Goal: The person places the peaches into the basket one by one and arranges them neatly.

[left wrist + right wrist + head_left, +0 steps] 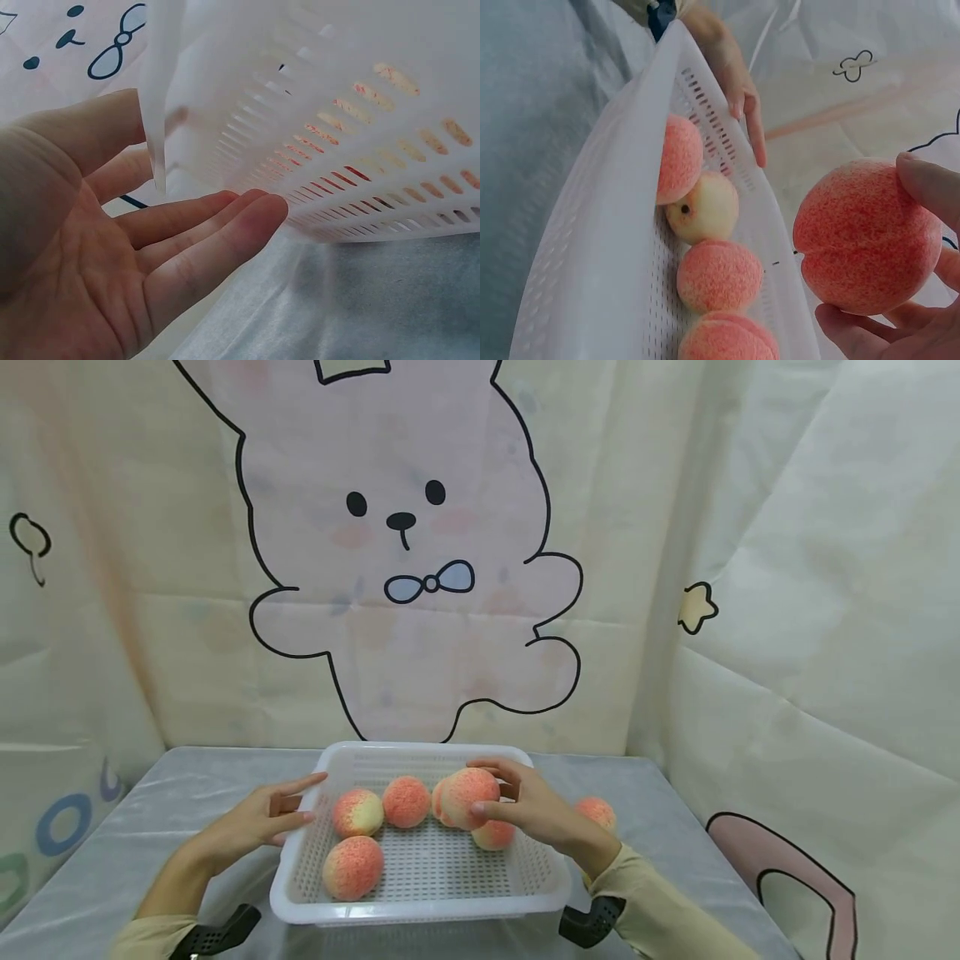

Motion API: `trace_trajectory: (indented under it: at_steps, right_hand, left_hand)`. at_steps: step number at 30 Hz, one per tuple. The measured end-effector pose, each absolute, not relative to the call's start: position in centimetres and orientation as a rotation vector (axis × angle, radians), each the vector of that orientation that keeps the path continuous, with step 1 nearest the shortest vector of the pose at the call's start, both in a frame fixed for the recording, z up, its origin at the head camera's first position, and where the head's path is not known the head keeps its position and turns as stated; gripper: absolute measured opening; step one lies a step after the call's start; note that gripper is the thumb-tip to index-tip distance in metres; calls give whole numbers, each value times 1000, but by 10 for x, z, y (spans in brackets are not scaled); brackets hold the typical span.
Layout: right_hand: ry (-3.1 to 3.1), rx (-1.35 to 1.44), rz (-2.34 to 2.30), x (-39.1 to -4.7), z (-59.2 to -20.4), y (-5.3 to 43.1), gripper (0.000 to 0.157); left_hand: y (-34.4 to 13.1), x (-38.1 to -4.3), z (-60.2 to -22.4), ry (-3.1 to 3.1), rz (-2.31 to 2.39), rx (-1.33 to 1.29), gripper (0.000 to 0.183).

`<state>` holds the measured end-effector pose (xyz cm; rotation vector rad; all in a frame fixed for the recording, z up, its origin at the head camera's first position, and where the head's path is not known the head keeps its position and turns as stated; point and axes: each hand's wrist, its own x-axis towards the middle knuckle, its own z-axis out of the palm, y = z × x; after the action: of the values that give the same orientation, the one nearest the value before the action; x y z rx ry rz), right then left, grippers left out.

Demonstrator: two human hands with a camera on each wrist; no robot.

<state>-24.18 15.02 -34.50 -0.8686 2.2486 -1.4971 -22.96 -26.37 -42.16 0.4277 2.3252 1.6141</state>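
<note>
A white perforated plastic basket (pixel 420 908) holds several red-and-cream peaches, among them one peach (pixel 352 868) near its front left corner. My right hand (pixel 543 814) grips a peach (pixel 862 240) between thumb and fingers, above the right part of the basket; in the head view it overlaps the peaches behind it. My left hand (pixel 258 818) is at the basket's left side. In the left wrist view that hand (pixel 112 247) has the rim between its digits, with some fingertips against the slotted outer wall.
Outside the basket, to its right, a peach (pixel 597 812) lies on the grey cloth-covered table (pixel 217 768), partly behind my right forearm. A curtain with a cartoon bear (pixel 405 643) hangs at the back, and more fabric (pixel 810 652) hangs at the sides.
</note>
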Motion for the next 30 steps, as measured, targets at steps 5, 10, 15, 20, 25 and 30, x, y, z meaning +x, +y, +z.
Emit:
trace_trajectory:
  at_steps: [5,10,15,20,25,30]
  right_hand:
    - [2194,-896,-1547,-246,-352,133,55]
    - [2177,-853,-1550,-250,-358,115,55]
    - [2174,-783,-1560,-252,-365,100,55]
    - [2218,-715,-1548,-252,-371,87,52]
    - [2315,-660,-1475,-250,-375,76,49]
    - [2316,-551,-1423,-248,-380,68,47]
  left_hand:
    - [-260,-231,-421,2333,1604,425,73]
    - [-261,-231,-418,2354,1588,395,74]
    - [-261,-230,-419,2343,1601,374,74]
    - [-261,-230,-419,2345,1604,385,74]
    - [-261,-230,-419,2341,1606,393,74]
    - [-260,-230,-419,2364,1598,354,74]
